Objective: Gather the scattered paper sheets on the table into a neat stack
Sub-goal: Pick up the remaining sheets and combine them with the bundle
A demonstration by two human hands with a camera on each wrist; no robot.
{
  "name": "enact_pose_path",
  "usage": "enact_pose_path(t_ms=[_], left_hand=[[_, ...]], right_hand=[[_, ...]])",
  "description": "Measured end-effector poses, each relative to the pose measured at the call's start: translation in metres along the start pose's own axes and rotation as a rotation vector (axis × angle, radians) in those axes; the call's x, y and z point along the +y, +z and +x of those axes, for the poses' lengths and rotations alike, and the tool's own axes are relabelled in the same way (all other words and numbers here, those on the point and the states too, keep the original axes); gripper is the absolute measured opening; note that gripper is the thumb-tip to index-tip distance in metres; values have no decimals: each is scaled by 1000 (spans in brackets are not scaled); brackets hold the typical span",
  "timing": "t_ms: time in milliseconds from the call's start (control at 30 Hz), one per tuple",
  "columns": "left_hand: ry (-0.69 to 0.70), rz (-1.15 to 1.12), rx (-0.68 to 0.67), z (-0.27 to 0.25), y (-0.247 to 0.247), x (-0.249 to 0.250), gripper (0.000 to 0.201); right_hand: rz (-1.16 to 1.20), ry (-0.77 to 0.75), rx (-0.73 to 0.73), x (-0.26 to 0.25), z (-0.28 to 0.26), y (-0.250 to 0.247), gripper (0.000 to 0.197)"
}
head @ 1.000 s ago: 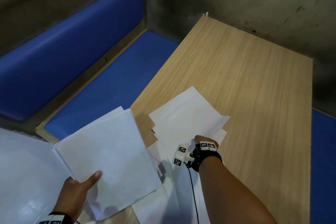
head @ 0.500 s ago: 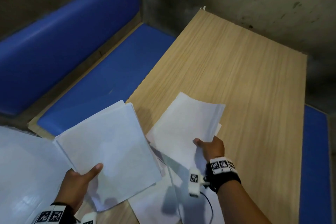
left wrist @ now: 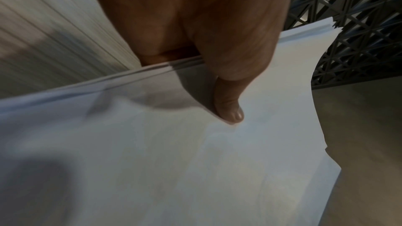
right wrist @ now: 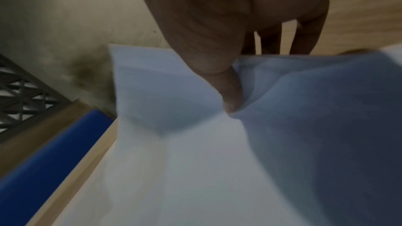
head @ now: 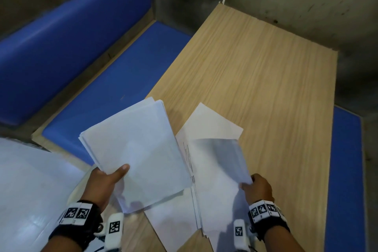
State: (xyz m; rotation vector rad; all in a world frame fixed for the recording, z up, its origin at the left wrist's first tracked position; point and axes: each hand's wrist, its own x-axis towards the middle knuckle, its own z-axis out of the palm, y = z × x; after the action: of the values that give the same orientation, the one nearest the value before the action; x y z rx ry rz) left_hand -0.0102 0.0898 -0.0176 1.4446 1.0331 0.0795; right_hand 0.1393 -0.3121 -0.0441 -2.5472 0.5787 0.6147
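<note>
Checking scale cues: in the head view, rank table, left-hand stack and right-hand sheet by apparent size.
1. Table, largest.
2. Stack.
3. Sheet, pinched at its corner; it blends with papers beneath, so its rank below the stack is unsure.

A light wooden table (head: 255,80) runs from the upper middle of the frame to the lower right. White paper sheets (head: 206,127) lie overlapping on its near end, toward the lower middle.

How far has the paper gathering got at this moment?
Partly done: the left hand grips a collected bundle, edges uneven. In hand: the right hand pinches another sheet, lifted. Left: loose sheets on the table need adding and squaring.
</note>
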Motion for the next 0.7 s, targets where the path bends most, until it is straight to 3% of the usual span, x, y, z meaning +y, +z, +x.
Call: enact_pose_path(t_ms=[100,233,333,400,500,533,600,700], left_hand=[[3,-5,-4,-4,5,8,30],[10,0,-2,-3,-3,8,33],[13,17,14,-10,-6,14,18],[27,21,51,-15,-7,17,28],[-6,-22,50,-18,-10,17,26],[3,-9,71,-17,-13,14,43],[-2,-7,82,-15,-19,10,21],[-11,-12,58,-17,-25,11,20]], right_hand=[[215,-70,-88,2,-3,-13,9],[451,-103,-117,-12,-3,-27,26],[625,-49,-127,-31,1,-21,29],[626,-14,-120,-39,12,-5,31],[610,60,-117,-50,31,22,25],[580,78,-99,-59,29,26,25],[545,130,-42,-73,26,27,28],[520,137,29,-90,22,34,17]])
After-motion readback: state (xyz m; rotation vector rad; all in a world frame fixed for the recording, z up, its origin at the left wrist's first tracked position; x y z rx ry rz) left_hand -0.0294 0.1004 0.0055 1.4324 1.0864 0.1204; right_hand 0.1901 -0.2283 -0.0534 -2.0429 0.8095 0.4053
